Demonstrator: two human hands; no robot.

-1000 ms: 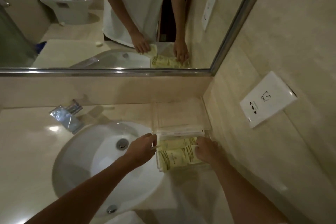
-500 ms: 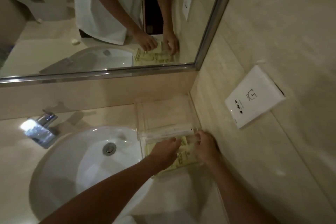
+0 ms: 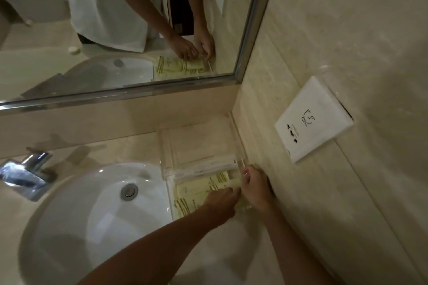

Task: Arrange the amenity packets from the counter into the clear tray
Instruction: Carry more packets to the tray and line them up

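Observation:
A clear tray stands in the counter's back right corner against the side wall. Its far section looks bare. Several pale yellow amenity packets with dark stripes lie flat in its near section, overlapping. My left hand rests on top of the packets, fingers pointing right. My right hand is curled at the tray's right wall, fingertips pinched on a packet's edge. The two hands touch over the packets' right end, and the packets under them are hidden.
A white oval sink with a metal drain lies left of the tray, a chrome faucet behind it. The mirror reflects my hands. A white socket plate sits on the right wall.
My left hand has moved right from the tray's left edge across the packets to meet my right hand. My right hand stayed at the tray's right side. The view has shifted.

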